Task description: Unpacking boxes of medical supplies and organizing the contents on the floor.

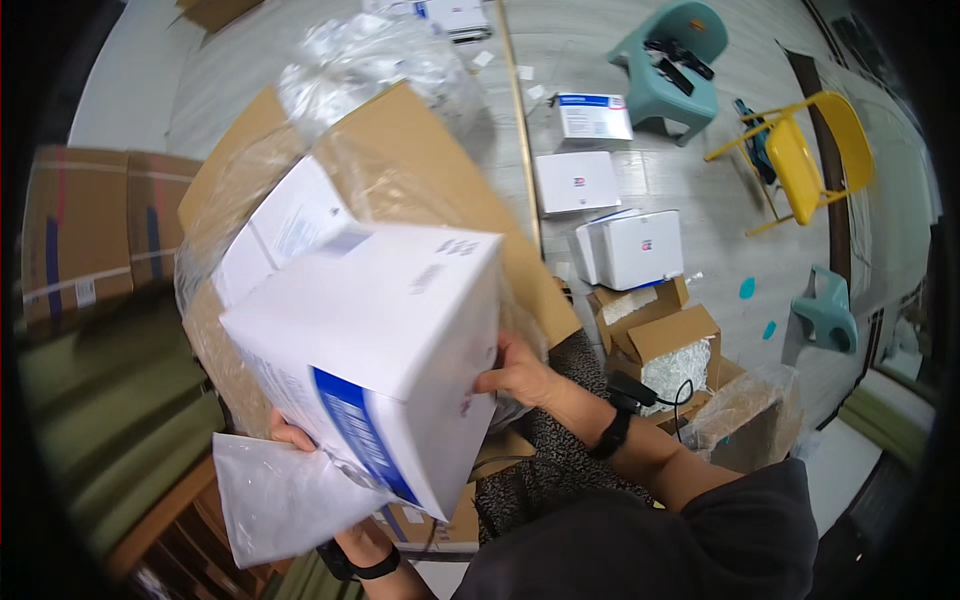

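Note:
A large white box (350,300) with a blue band is tilted in front of me, above an open cardboard carton (430,150) lined with clear plastic. My right hand (522,376) grips its right side, thumb on the face and the other fingers partly hidden. Fingers of my left hand (290,432) curl against its lower left edge; the rest of that hand is covered by a translucent plastic bag (285,500). Whether the left hand pinches the bag too, I cannot tell. Another white box (290,225) stands in the carton behind the held one.
Several white boxes (578,182) stand on the floor to the right. Nearer are small open cartons (670,335), one with shredded filler. A teal chair (690,60) and a yellow folding chair (810,170) stand beyond. Brown cartons (85,230) and green cushions (110,420) line the left.

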### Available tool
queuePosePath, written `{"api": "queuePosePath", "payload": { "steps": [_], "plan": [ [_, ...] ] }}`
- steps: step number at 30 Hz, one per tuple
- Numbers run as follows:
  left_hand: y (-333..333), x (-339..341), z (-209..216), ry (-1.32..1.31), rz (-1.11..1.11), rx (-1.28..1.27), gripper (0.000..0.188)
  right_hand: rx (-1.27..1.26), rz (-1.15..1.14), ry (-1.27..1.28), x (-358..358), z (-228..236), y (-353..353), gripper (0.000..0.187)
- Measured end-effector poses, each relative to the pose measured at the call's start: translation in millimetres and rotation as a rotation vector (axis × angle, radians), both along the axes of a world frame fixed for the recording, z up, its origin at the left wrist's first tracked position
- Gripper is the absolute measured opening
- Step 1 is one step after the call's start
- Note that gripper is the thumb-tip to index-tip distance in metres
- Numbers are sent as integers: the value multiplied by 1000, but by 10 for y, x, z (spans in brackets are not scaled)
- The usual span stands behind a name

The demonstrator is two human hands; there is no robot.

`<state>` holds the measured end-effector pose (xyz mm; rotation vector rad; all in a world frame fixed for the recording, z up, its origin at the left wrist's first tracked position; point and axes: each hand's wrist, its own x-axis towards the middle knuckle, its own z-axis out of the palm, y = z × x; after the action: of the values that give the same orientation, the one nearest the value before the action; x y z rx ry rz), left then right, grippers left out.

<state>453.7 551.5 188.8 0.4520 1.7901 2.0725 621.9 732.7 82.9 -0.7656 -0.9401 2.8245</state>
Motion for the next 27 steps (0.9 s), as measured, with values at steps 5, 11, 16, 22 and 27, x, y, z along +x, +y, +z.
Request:
{"api": "queuePosePath", "payload": {
  "steps": [5,11,16,22,27],
  "plan": [
    [1813,-109,157,-303,-183,-300,97,-106,-447,-111,610,-248,802,44],
    [4071,624,-885,252,-1150,-487,48,-48,-1120,-157,1024,-1255,1589,45],
    [5118,1001,-2298,478,-1210,-797,44,-224,-1253,-403,936,-2276,2009,47],
    [5079,1257,-3993,483,-1191,-1118,42,788,-741,-1397,638,-3497,2384,84],
    [4411,1228,-4060,469,-1177,-1167,28,19,-753,-1112,511,-3935,2375,87]
  ]
}}
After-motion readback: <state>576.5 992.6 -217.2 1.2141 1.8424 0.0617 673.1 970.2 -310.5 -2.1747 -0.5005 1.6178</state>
